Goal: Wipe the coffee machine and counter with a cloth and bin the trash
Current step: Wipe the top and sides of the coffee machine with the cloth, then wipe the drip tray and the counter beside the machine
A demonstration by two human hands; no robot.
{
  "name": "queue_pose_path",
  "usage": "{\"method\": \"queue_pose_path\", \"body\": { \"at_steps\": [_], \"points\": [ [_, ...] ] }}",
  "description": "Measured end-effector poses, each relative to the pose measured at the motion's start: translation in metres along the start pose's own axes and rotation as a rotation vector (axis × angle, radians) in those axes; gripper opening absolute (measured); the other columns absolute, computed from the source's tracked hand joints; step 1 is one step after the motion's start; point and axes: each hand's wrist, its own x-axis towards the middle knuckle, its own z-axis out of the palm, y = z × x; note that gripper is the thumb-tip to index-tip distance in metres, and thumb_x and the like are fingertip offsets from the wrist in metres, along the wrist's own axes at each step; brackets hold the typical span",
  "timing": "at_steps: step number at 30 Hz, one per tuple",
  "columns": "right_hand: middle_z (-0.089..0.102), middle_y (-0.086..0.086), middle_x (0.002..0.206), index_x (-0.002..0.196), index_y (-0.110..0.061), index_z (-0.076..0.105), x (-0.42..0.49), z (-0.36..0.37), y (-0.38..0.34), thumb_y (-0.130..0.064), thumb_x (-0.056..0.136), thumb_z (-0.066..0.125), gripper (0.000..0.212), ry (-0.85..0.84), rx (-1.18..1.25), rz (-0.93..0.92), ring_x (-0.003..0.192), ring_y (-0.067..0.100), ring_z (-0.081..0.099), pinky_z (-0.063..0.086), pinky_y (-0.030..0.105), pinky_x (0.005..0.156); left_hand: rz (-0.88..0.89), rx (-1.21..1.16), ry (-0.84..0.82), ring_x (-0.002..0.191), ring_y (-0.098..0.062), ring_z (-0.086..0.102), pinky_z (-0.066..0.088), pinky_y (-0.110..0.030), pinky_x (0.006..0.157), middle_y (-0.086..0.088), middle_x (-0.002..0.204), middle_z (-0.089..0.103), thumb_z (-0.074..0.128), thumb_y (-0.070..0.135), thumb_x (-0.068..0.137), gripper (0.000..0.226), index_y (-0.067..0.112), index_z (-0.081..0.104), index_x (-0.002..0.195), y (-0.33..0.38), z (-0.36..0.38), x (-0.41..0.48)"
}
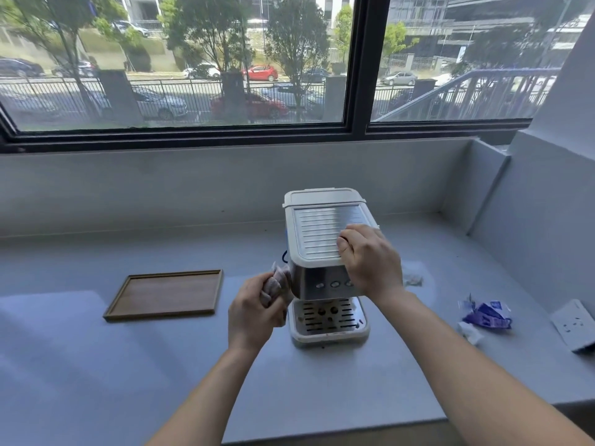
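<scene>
A cream and steel coffee machine stands on the pale grey counter below the window. My right hand rests on the machine's top front right corner, gripping it. My left hand is closed around a bunched pinkish cloth, pressed against the machine's left side by the steel front panel. A crumpled blue and white wrapper lies on the counter to the right, with a white scrap of tissue beside it. Another white crumpled scrap lies behind my right wrist.
A shallow wooden tray lies on the counter left of the machine. A white socket plate sits at the right edge. A grey wall ledge runs behind, and a wall corner closes the counter on the right.
</scene>
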Motion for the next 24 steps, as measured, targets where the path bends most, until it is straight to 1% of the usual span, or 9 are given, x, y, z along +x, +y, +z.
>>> {"method": "queue_pose_path", "body": {
  "at_steps": [4, 7, 10, 14, 17, 18, 20, 22, 24],
  "points": [
    [0.067, 0.0, 0.114, 0.099, -0.015, 0.068, -0.007, -0.01, -0.002, -0.036, 0.099, 0.049, 0.028, -0.044, 0.018, -0.075, 0.11, 0.025, 0.056, 0.048, 0.037, 0.087, 0.034, 0.052, 0.022, 0.085, -0.011, 0.063, 0.055, -0.034, 0.072, 0.014, 0.097, 0.064, 0.063, 0.049, 0.071, 0.043, 0.039, 0.061, 0.113, 0.003, -0.003, 0.001],
    [0.065, 0.006, 0.12, 0.107, -0.011, 0.067, -0.022, -0.016, -0.006, -0.03, 0.097, 0.054, 0.025, 0.006, 0.018, -0.148, 0.114, 0.03, 0.056, 0.048, 0.04, 0.093, 0.04, 0.052, 0.045, 0.083, -0.006, 0.062, 0.053, -0.031, 0.069, 0.016, 0.094, 0.063, 0.062, 0.052, 0.069, 0.042, 0.043, 0.059, 0.111, 0.005, -0.005, -0.001],
    [0.06, 0.008, 0.128, 0.115, -0.01, 0.064, -0.046, -0.013, -0.012, -0.022, 0.091, 0.058, 0.028, 0.085, 0.058, -0.193, 0.119, 0.029, 0.053, 0.046, 0.04, 0.099, 0.038, 0.064, 0.049, 0.079, -0.004, 0.063, 0.053, -0.031, 0.066, 0.017, 0.089, 0.064, 0.062, 0.052, 0.067, 0.04, 0.043, 0.059, 0.106, 0.006, -0.006, -0.008],
    [0.061, 0.006, 0.123, 0.115, -0.009, 0.066, -0.086, -0.002, -0.019, -0.011, 0.088, 0.06, 0.028, 0.183, 0.185, -0.239, 0.116, 0.025, 0.053, 0.045, 0.033, 0.1, 0.017, 0.072, -0.004, 0.078, -0.008, 0.064, 0.055, -0.036, 0.07, 0.014, 0.085, 0.067, 0.068, 0.043, 0.067, 0.038, 0.038, 0.063, 0.104, 0.003, -0.008, -0.018],
    [0.063, 0.002, 0.117, 0.112, -0.011, 0.068, -0.111, 0.006, -0.019, -0.008, 0.087, 0.059, 0.026, 0.118, 0.253, -0.259, 0.109, 0.023, 0.056, 0.048, 0.032, 0.092, -0.025, 0.066, -0.04, 0.08, -0.01, 0.065, 0.055, -0.037, 0.072, 0.013, 0.086, 0.068, 0.074, 0.033, 0.069, 0.034, 0.036, 0.065, 0.102, 0.002, -0.007, -0.028],
    [0.063, -0.001, 0.116, 0.114, -0.014, 0.066, -0.118, 0.01, -0.02, -0.012, 0.087, 0.06, 0.028, 0.025, 0.298, -0.208, 0.107, 0.02, 0.057, 0.05, 0.034, 0.089, -0.042, 0.05, -0.062, 0.08, -0.009, 0.065, 0.056, -0.036, 0.073, 0.014, 0.086, 0.069, 0.075, 0.03, 0.069, 0.034, 0.037, 0.065, 0.1, 0.002, -0.006, -0.032],
    [0.061, -0.01, 0.122, 0.125, -0.027, 0.059, -0.129, 0.017, -0.026, -0.027, 0.09, 0.06, 0.035, -0.295, 0.465, 0.024, 0.11, 0.011, 0.057, 0.051, 0.037, 0.09, -0.07, -0.017, -0.145, 0.08, -0.005, 0.067, 0.056, -0.032, 0.073, 0.015, 0.086, 0.071, 0.078, 0.029, 0.067, 0.036, 0.038, 0.065, 0.099, 0.003, -0.003, -0.04],
    [0.061, -0.014, 0.127, 0.126, -0.045, 0.054, -0.138, 0.022, -0.034, -0.043, 0.095, 0.054, 0.03, -0.607, 0.771, 0.361, 0.114, 0.007, 0.058, 0.052, 0.043, 0.096, -0.066, -0.054, -0.239, 0.082, 0.002, 0.066, 0.053, -0.023, 0.073, 0.017, 0.089, 0.071, 0.082, 0.028, 0.067, 0.044, 0.036, 0.064, 0.106, 0.003, 0.001, -0.05],
    [0.067, -0.009, 0.121, 0.115, -0.048, 0.059, -0.147, 0.03, -0.039, -0.055, 0.094, 0.051, 0.024, -0.743, 1.134, 0.722, 0.107, 0.014, 0.066, 0.057, 0.047, 0.089, -0.042, -0.035, -0.305, 0.087, 0.005, 0.064, 0.049, -0.013, 0.072, 0.021, 0.097, 0.068, 0.083, 0.029, 0.068, 0.056, 0.035, 0.057, 0.117, 0.005, 0.005, -0.059]
  ]
}}
